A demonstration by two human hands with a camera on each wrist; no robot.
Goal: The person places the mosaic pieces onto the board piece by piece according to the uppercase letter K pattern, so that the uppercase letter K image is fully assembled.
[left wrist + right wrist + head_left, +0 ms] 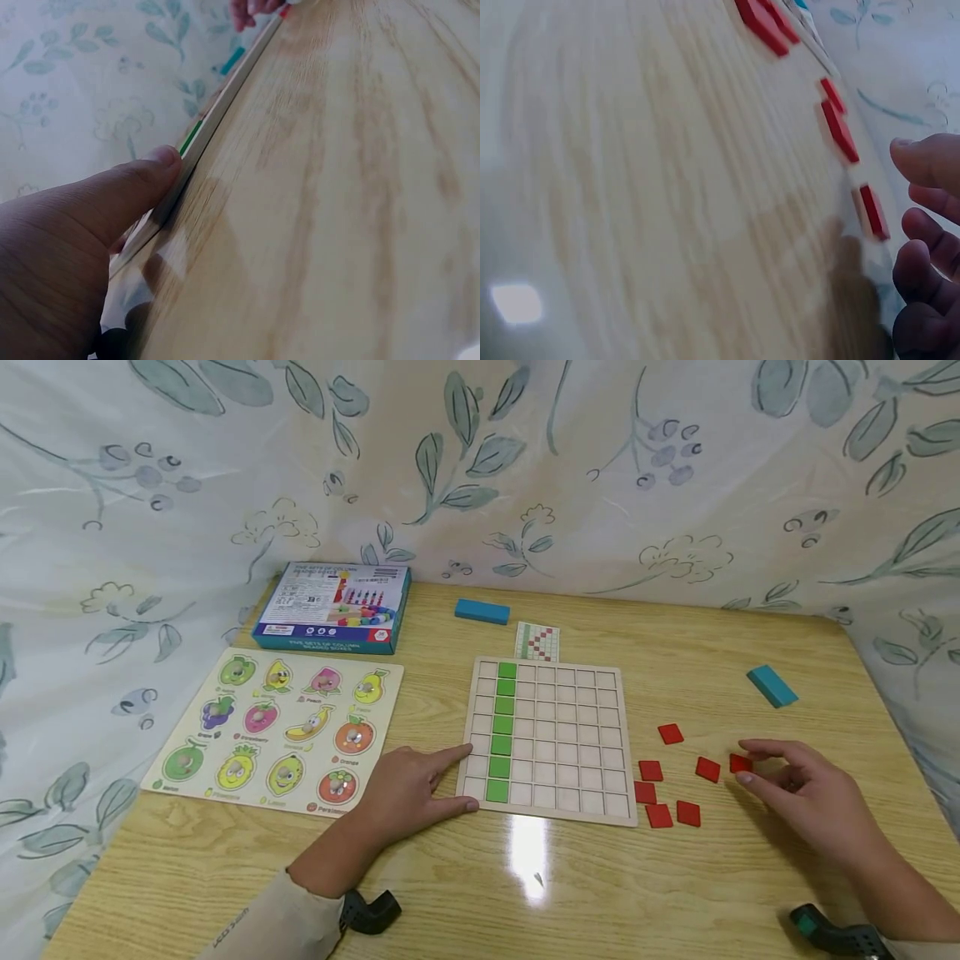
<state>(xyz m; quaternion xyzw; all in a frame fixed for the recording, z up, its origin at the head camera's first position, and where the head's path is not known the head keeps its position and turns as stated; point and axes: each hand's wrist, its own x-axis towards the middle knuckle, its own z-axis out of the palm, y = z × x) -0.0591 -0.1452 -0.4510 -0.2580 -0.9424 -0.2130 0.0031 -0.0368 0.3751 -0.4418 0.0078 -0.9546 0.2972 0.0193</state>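
A left hand (408, 793) touches a flat wooden grid board (565, 736), its second column from left filled with green tiles (502, 725); seven loose red tiles (707, 769) lie right, one just beside the right hand (810, 802).

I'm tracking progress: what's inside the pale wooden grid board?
Seven green square tiles fill the second column from the left; the board beneath them is covered, so unseen.

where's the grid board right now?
Near the centre of the head view: the grid board lies flat, with the left hand at its left edge, loose red tiles off its right side.
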